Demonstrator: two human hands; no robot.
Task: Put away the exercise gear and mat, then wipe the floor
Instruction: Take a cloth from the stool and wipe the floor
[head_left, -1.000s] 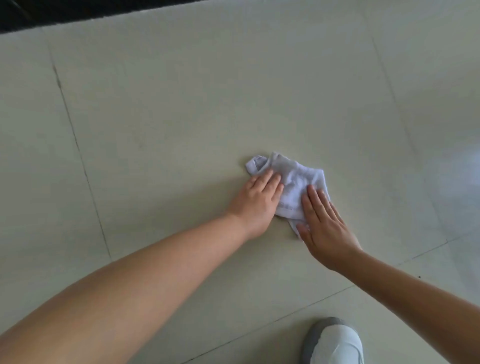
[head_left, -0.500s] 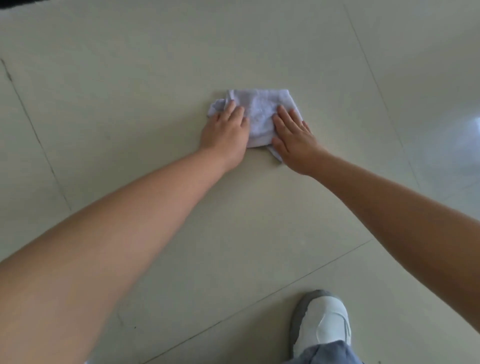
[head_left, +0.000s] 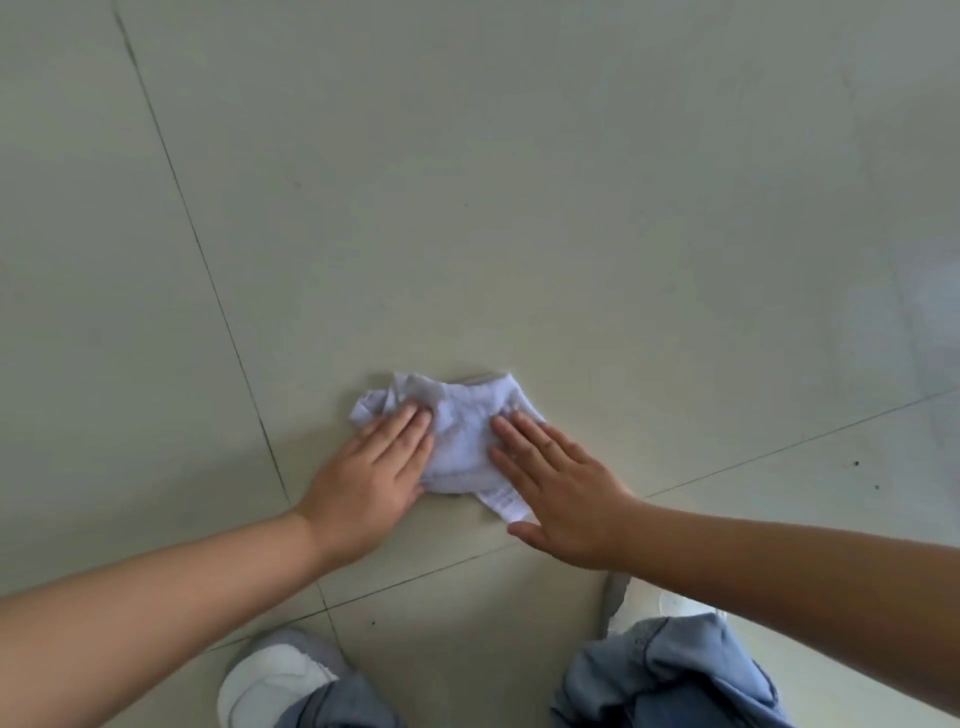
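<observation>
A crumpled white cloth (head_left: 462, 436) lies flat on the pale tiled floor (head_left: 519, 208). My left hand (head_left: 371, 475) presses on the cloth's left side, fingers together and pointing away from me. On the cloth's right side rests my right hand (head_left: 563, 491), palm down with the thumb spread out onto the tile. Both palms partly hide the cloth's near edge. No exercise gear or mat is in view.
My two white shoes (head_left: 270, 675) (head_left: 654, 605) and blue jeans legs (head_left: 670, 675) stand just behind the hands. Dark grout lines (head_left: 208, 270) cross the floor on the left and near me. A few small dark specks (head_left: 856, 463) lie at the right.
Both hands have dragged the cloth back toward my feet after pushing it far forward. My left shoe and both trouser legs have come into view.
</observation>
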